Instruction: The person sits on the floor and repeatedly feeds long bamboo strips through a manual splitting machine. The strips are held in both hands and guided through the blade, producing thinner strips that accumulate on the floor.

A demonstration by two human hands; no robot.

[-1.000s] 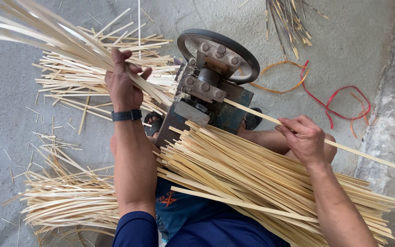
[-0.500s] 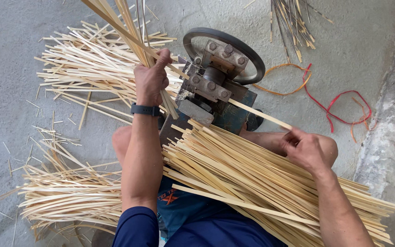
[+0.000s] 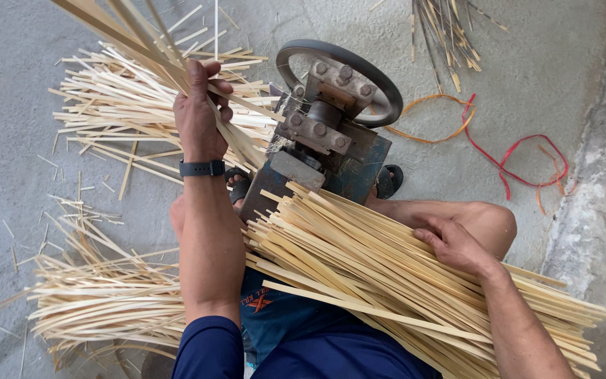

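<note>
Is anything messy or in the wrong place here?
Yes. Loose bamboo strips lie scattered crisscross on the concrete floor, not stacked. Red and orange string lies tangled beside the splitting machine. The left hand grips strips; the right hand rests on the lap bundle.

left hand point(image 3: 201, 116) clasps bamboo strips point(image 3: 142, 42) | right hand point(image 3: 457, 245) on bundle point(image 3: 359, 267), grip unclear

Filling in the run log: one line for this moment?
left hand: grips thin strips | right hand: rests on lap bundle | splitting machine: between knees
</note>
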